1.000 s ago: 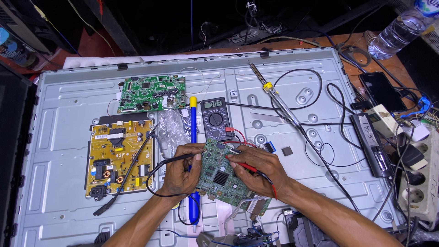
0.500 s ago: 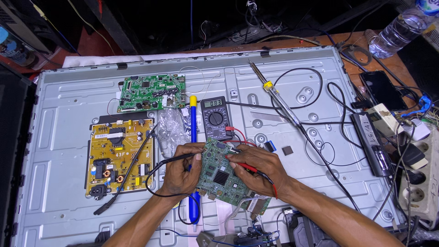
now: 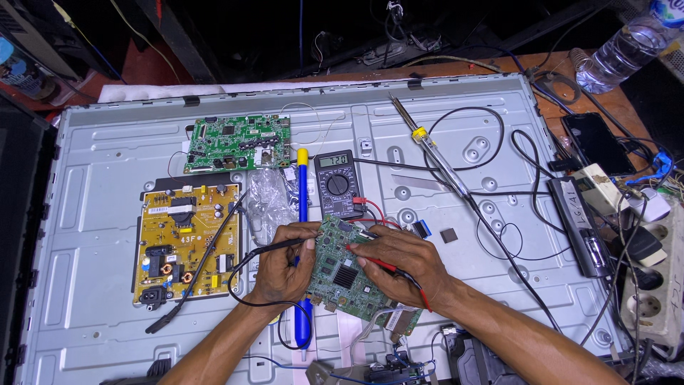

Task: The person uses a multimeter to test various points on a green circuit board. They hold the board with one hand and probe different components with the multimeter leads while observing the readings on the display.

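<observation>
Probing a small green circuit board point(image 3: 342, 274) with both hands, near the front edge of the grey metal back panel point(image 3: 92, 299) that carries the work. Board sits tilted, its far corner pointing toward the multimeter.

Left hand point(image 3: 281, 267): fingers clenched around a black test probe point(image 3: 274, 247), tip at the board's upper left edge. Its black lead point(image 3: 246, 281) loops out to the left and back under the wrist.

Right hand point(image 3: 399, 260): grasping a red test probe point(image 3: 381, 265) pen-fashion, fingertips resting on the board's upper right part. Whether either tip touches a contact cannot be told.

Multimeter point(image 3: 337, 184): just beyond the board, toward the panel's middle, display lit, red wires running from its base toward the hands.

Blue and yellow desoldering pump point(image 3: 303, 207): lies lengthwise just left of the meter, passing under the left hand toward the front edge.

Yellow power board point(image 3: 187, 242): mounted on the panel's left half, a black cable point(image 3: 196, 278) draped across it. Green main board point(image 3: 237, 144): beyond it, nearer the far edge. Clear plastic bag point(image 3: 271, 203): between the yellow board and the pump.

Soldering iron point(image 3: 427, 146): lies diagonally right of the meter, its cord looping over the panel's right half.

Off the right edge: dark phone point(image 3: 597, 144), power strip point(image 3: 659, 285). Plastic water bottle point(image 3: 623, 50) at the far right corner.
</observation>
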